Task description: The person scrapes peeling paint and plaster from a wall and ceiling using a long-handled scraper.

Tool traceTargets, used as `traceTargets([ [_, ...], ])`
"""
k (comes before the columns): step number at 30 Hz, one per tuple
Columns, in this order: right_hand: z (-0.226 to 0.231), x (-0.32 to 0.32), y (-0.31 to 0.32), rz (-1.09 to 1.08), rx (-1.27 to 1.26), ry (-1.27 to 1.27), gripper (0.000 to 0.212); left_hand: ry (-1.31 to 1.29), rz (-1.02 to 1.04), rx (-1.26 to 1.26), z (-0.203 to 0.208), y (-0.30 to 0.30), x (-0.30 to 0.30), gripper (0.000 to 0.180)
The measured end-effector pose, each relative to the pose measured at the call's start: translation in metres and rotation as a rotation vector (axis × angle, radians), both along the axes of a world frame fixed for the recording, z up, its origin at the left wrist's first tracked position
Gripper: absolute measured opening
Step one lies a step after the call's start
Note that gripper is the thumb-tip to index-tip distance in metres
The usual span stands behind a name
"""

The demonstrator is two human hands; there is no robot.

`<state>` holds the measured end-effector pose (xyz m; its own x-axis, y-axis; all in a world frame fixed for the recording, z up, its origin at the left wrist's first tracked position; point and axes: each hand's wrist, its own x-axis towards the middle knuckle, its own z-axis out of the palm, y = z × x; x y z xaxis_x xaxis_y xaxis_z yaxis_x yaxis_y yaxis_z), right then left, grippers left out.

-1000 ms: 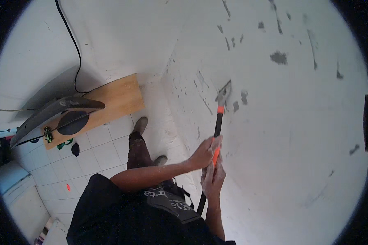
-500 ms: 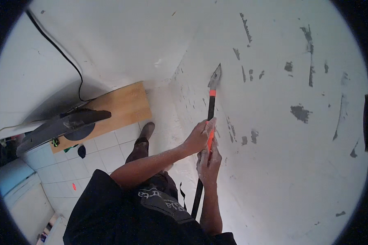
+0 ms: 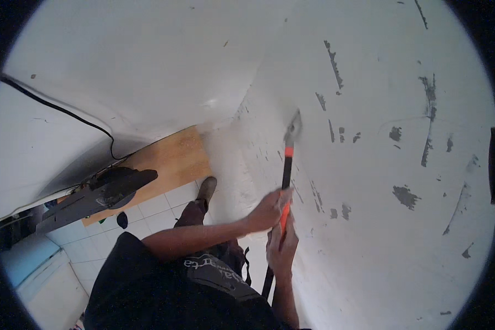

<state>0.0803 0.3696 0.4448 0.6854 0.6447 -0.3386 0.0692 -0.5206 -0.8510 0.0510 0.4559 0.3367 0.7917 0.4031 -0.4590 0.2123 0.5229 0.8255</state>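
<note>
A long-handled scraper [image 3: 286,171] runs up the middle of the view, its shaft black with orange parts and its pointed metal head [image 3: 293,127] smeared by motion. The head lies against or just off the pale wall [image 3: 363,253]; I cannot tell which. My left hand [image 3: 269,210] is wrapped round the orange grip. Just below it, my right hand [image 3: 282,250] closes round the lower part of that grip, and the shaft's black end passes down beside my right forearm. Both hands look dusty. Grey patches [image 3: 406,197] and streaks mark the wall to the right.
On the left, a wooden board [image 3: 176,157] stands by the wall, with a dark, flat-topped object [image 3: 96,201] over it. A black cable [image 3: 60,107] hangs along the wall. White floor tiles [image 3: 148,206] and a boot [image 3: 207,190] show below.
The whole view has shifted, so wall, board and hands sit lower. Against the wall marks, the scraper's head has slid slightly upward. Both hands keep their grip.
</note>
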Motion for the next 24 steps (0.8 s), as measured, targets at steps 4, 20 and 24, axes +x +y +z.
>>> traceTargets([
  [4,-0.012,-0.001,0.006,0.16,0.04,-0.071,0.04,-0.007,0.139,0.927,-0.023,0.01,0.006,0.058],
  [20,-0.014,-0.005,0.042,0.07,0.115,-0.107,0.036,-0.129,0.059,0.688,-0.019,0.056,0.003,0.037],
  [24,-0.031,-0.005,0.052,0.174,0.184,-0.245,0.037,0.04,0.225,0.364,-0.03,0.07,0.003,0.045],
])
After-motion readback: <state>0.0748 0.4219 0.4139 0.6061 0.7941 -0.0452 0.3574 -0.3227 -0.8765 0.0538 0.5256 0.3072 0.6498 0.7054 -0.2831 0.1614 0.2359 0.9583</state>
